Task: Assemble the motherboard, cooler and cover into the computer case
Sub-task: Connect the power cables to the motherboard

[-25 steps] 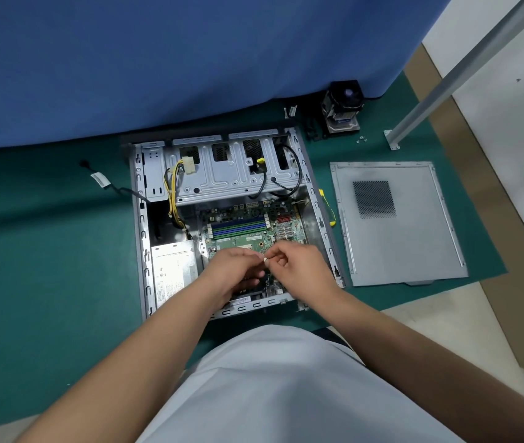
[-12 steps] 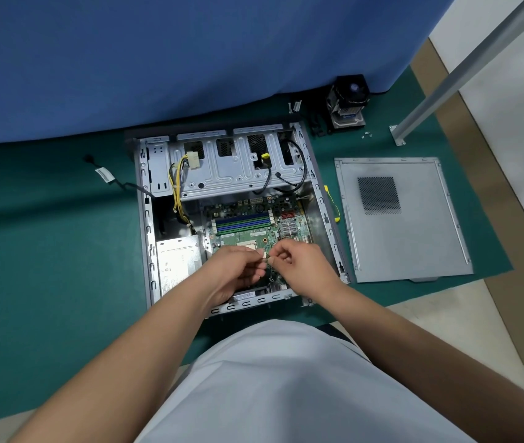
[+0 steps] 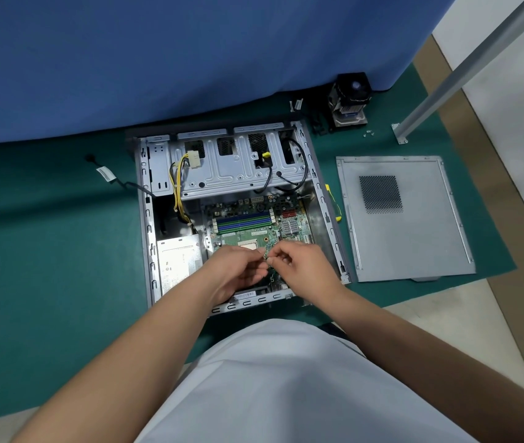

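Observation:
The open grey computer case point(image 3: 148, 251) lies flat on a green mat. The green motherboard point(image 3: 247, 233) sits inside it, below the drive cage. My left hand point(image 3: 238, 271) and my right hand point(image 3: 303, 263) meet over the board's lower middle. Their fingertips pinch a small part between them, too small to identify. The hands hide the board's lower section. The black cooler point(image 3: 348, 102) stands on the mat beyond the case's far right corner. The grey cover panel point(image 3: 414, 235) with its mesh vent lies flat to the right of the case.
A silver power supply point(image 3: 179, 263) fills the case's lower left. Yellow and black cables hang from the drive cage point(image 3: 238, 167). A labelled cable point(image 3: 105, 174) trails left on the mat. Loose screws point(image 3: 368, 133) lie near a metal post point(image 3: 465, 65). Blue cloth hangs behind.
Both hands stay together over the same spot on the motherboard, their fingertips shifting only slightly. Nothing else on the mat has moved.

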`<state>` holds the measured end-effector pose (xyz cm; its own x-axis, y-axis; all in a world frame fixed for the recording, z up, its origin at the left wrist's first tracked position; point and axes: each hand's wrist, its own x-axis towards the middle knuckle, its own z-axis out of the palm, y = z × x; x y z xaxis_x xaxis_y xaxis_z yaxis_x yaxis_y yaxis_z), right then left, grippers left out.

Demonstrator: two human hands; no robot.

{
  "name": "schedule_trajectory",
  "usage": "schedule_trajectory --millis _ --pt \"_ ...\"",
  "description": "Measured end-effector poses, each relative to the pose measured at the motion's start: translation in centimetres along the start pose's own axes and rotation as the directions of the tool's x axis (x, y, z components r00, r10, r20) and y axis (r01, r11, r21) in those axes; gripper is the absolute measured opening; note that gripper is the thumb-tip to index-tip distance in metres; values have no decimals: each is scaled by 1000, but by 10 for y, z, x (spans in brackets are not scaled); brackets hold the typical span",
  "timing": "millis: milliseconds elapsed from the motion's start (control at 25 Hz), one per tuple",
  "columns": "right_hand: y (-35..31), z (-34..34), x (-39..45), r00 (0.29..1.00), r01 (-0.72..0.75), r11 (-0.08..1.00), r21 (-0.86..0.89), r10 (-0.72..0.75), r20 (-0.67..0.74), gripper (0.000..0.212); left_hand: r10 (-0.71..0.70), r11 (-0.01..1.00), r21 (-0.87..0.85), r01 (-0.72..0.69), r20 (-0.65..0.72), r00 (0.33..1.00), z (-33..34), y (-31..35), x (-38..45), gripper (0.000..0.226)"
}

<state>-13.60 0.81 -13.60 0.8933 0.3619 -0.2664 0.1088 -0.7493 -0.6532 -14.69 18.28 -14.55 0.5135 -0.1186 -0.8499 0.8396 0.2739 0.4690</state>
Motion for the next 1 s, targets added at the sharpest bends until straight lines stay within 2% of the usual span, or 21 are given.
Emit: schedule_trajectory --millis 240,480,640,800,920,1000 --pt "5 -7 13 972 -233 941 244 215 99 9 -5 1000 26 4 31 999 -3 1 -5 18" --pt "3 -1 7 992 -123 967 222 117 42 8 -18 1000 11 18 14 1000 -2 1 -2 19" --pt "2 2 6 999 -50 996 79 51 -15 8 -46 998 37 46 14 999 -2 1 0 17" --pt "1 2 4 999 -16 1000 20 17 -30 10 -52 997 61 50 21 998 -4 0 3 20" --pt "-1 1 5 999 -16 1000 -22 15 -33 8 -3 994 111 1 18 1000 -1 -2 2 25" --pt "-1 -2 6 999 -37 999 -24 36 -31 7 101 975 200 -99 -2 995 3 -1 -1 25"
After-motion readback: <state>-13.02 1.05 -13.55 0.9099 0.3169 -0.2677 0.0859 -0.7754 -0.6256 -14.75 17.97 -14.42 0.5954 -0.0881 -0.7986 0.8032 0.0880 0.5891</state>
